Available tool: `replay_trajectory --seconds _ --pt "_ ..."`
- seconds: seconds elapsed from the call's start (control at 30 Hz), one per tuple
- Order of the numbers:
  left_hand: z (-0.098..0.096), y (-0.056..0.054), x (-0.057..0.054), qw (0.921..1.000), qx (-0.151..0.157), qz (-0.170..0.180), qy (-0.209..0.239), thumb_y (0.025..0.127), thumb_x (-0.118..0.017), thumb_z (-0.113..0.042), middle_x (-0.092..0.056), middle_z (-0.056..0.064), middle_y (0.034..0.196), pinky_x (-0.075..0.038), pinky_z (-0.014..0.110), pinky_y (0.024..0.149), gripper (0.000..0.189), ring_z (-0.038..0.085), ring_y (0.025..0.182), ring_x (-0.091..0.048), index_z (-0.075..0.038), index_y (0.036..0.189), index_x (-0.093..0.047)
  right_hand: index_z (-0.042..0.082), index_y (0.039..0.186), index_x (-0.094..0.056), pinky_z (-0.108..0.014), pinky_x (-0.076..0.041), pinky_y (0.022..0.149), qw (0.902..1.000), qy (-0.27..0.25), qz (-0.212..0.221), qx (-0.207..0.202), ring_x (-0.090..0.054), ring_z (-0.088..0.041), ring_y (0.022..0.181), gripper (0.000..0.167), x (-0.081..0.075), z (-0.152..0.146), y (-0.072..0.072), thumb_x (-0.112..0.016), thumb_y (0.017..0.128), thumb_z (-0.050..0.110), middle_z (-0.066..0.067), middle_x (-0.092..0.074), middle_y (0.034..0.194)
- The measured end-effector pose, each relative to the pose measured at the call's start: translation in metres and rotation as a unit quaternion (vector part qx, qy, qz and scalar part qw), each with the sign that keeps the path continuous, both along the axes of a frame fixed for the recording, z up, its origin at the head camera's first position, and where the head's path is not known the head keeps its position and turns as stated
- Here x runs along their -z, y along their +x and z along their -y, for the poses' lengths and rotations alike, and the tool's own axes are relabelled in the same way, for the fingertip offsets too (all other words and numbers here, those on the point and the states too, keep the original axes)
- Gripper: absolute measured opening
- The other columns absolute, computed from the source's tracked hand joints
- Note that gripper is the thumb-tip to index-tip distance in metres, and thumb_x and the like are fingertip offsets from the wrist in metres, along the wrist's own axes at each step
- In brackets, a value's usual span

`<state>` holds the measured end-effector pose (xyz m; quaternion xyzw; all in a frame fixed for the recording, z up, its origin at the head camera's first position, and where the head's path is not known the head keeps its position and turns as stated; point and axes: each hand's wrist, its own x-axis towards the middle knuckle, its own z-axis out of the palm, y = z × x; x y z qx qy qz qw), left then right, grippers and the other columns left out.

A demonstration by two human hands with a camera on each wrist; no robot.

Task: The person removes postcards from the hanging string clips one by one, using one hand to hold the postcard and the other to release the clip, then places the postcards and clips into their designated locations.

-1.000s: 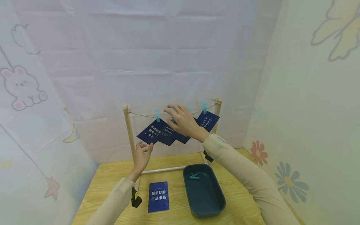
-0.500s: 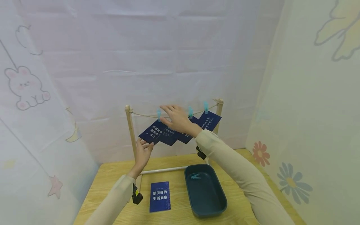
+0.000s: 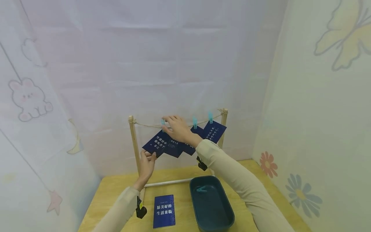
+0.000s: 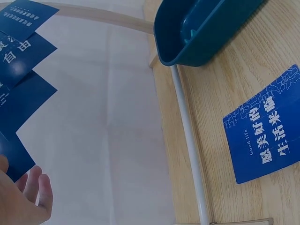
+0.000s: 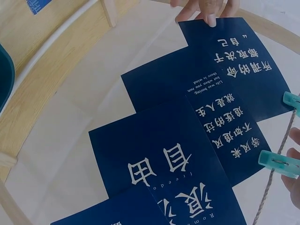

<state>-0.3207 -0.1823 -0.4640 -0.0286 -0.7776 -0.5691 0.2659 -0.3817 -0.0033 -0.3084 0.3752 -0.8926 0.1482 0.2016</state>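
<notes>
Several dark blue cards with white writing hang overlapping from a string (image 3: 146, 125) by light-blue clothespins. My left hand (image 3: 147, 167) pinches the lower corner of the leftmost card (image 3: 155, 144); in the right wrist view its thumb (image 5: 212, 18) lies on the card's front. My right hand (image 3: 177, 130) is raised at the string, fingers loosely bent beside the leftmost clothespin (image 3: 163, 121). In the right wrist view, its fingertips (image 5: 293, 161) show at the edge, near the second clothespin (image 5: 280, 161) and apart from the leftmost one. The right hand hides part of the middle cards in the head view.
The string is tied between two wooden posts (image 3: 134, 141) with a white bar (image 3: 169, 183) low between them. On the wooden table lie another blue card (image 3: 164, 211) and a dark teal tub (image 3: 213, 209) holding a clothespin (image 3: 201, 189). Printed sheets surround the table.
My right hand has moved left along the string toward the leftmost clothespin, uncovering the clothespin to its right. My left hand has stayed at the leftmost card's lower corner.
</notes>
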Motion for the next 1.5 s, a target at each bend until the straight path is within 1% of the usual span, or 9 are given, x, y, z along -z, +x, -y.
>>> replay_trajectory --seconds 0.13,0.23,0.33,0.5,0.67,0.87,1.13,1.33,1.5 --pt "0.001 -0.004 -0.005 0.9997 -0.003 -0.022 0.014 0.100 -0.054 -0.003 -0.058 0.027 0.099 -0.050 0.021 0.064 0.035 0.044 0.085 -0.067 0.012 0.127 -0.036 0.010 0.145 -0.046 -0.045 -0.027 0.113 0.9998 -0.018 -0.006 -0.008 -0.040 -0.030 0.134 0.046 -0.004 0.001 -0.002 -0.045 0.107 0.035 -0.008 -0.051 0.144" --pt "0.001 -0.005 -0.007 0.9995 0.000 -0.017 0.027 0.100 -0.052 -0.001 -0.057 0.027 0.099 -0.047 0.017 0.062 0.033 0.045 0.084 -0.066 0.011 0.126 -0.036 0.009 0.144 -0.047 -0.045 -0.028 0.112 0.9998 -0.017 -0.008 -0.008 -0.042 -0.029 0.133 0.046 -0.006 0.002 -0.004 -0.043 0.107 0.035 -0.008 -0.052 0.142" --pt "0.001 -0.005 -0.008 0.9994 0.001 -0.016 0.032 0.101 -0.051 0.000 -0.056 0.026 0.098 -0.047 0.018 0.062 0.030 0.044 0.084 -0.065 0.011 0.124 -0.036 0.009 0.142 -0.049 -0.045 -0.030 0.110 0.9996 -0.021 -0.014 -0.007 -0.044 -0.029 0.130 0.044 -0.007 0.002 -0.004 -0.044 0.107 0.035 -0.008 -0.055 0.138" --pt "0.001 -0.008 -0.008 0.9987 -0.008 -0.032 0.037 0.101 -0.051 0.000 -0.053 0.024 0.098 -0.048 0.017 0.061 0.024 0.044 0.083 -0.064 0.012 0.117 -0.039 0.007 0.137 -0.055 -0.046 -0.033 0.107 0.9984 -0.051 -0.020 -0.009 -0.048 -0.029 0.124 0.041 -0.011 0.003 -0.003 -0.051 0.104 0.030 -0.007 -0.061 0.127" --pt "0.002 -0.009 -0.007 0.9982 -0.029 -0.042 0.030 0.100 -0.053 0.001 -0.054 0.024 0.096 -0.049 0.017 0.061 0.019 0.042 0.080 -0.065 0.010 0.112 -0.042 0.008 0.134 -0.058 -0.046 -0.028 0.107 0.9953 -0.096 0.014 -0.003 -0.050 -0.028 0.120 0.037 -0.013 0.007 -0.001 -0.057 0.102 0.026 -0.007 -0.064 0.125" --pt "0.002 -0.007 -0.007 0.9983 -0.015 -0.040 0.040 0.101 -0.052 0.000 -0.054 0.024 0.097 -0.048 0.018 0.063 0.015 0.043 0.081 -0.064 0.008 0.109 -0.041 0.009 0.131 -0.060 -0.046 -0.020 0.110 0.9892 -0.133 0.060 0.009 -0.049 -0.026 0.119 0.034 -0.017 0.010 0.003 -0.061 0.100 0.023 -0.005 -0.065 0.123" --pt "0.002 -0.006 -0.006 0.9987 -0.018 -0.037 0.029 0.101 -0.051 0.001 -0.056 0.024 0.100 -0.047 0.018 0.065 0.016 0.040 0.081 -0.064 0.008 0.112 -0.043 0.009 0.126 -0.061 -0.044 -0.018 0.110 0.9833 -0.148 0.100 0.035 -0.050 -0.024 0.114 0.028 -0.019 0.014 0.003 -0.060 0.100 0.019 -0.002 -0.067 0.114" --pt "0.003 -0.005 -0.006 0.9990 -0.025 -0.035 0.017 0.101 -0.052 0.001 -0.058 0.023 0.100 -0.049 0.020 0.067 0.015 0.038 0.081 -0.066 0.007 0.113 -0.045 0.011 0.117 -0.062 -0.047 -0.018 0.108 0.9805 -0.165 0.097 0.043 -0.053 -0.024 0.106 0.020 -0.021 0.016 0.007 -0.060 0.097 0.013 -0.002 -0.068 0.106" --pt "0.002 -0.004 -0.005 0.9991 -0.033 -0.026 0.008 0.101 -0.052 0.001 -0.059 0.022 0.098 -0.050 0.022 0.067 0.013 0.036 0.081 -0.066 0.007 0.111 -0.046 0.011 0.112 -0.063 -0.049 -0.019 0.104 0.9781 -0.179 0.094 0.048 -0.055 -0.021 0.099 0.023 -0.023 0.018 0.009 -0.057 0.091 0.002 -0.001 -0.068 0.101"
